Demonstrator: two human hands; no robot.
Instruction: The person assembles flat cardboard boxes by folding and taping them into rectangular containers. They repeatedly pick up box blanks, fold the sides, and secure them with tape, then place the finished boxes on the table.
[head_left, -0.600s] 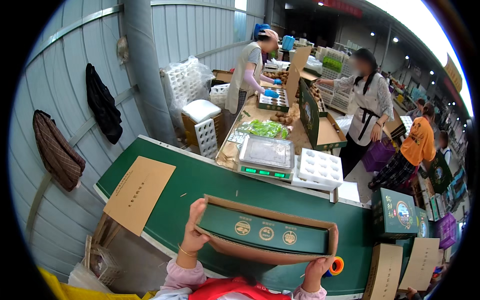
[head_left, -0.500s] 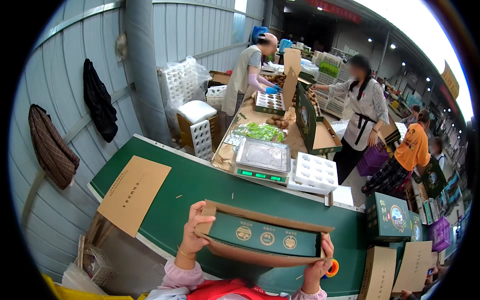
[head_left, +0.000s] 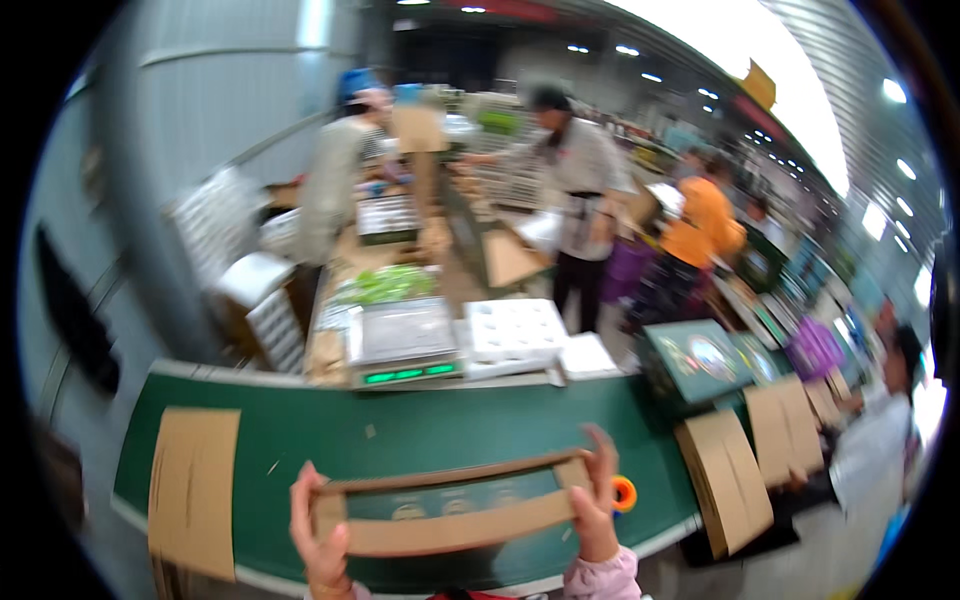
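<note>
A long, narrow brown cardboard box [head_left: 458,528] is between my two hands above the green worktop, its open side facing up. Inside it lies a green box [head_left: 455,502] with pale round emblems, blurred now. My left hand [head_left: 318,535] grips the left end, thumb near the front wall and fingers along the outside. At the opposite end, my right hand [head_left: 597,508] clasps the cardboard with its fingers up over the edge. An orange tape roll [head_left: 623,494] lies just right of my right hand.
The green worktop [head_left: 300,430] bears a flat cardboard piece [head_left: 195,480] at left. Beyond it stand a weighing scale [head_left: 403,335] and white moulded trays [head_left: 515,335]. Green cartons [head_left: 695,360] and upright cardboard boxes [head_left: 725,480] are at right. Several people work around.
My view has swung to the right, blurring the scene. The box has moved lower and left in the picture, still held by both hands, and its front wall now faces up more.
</note>
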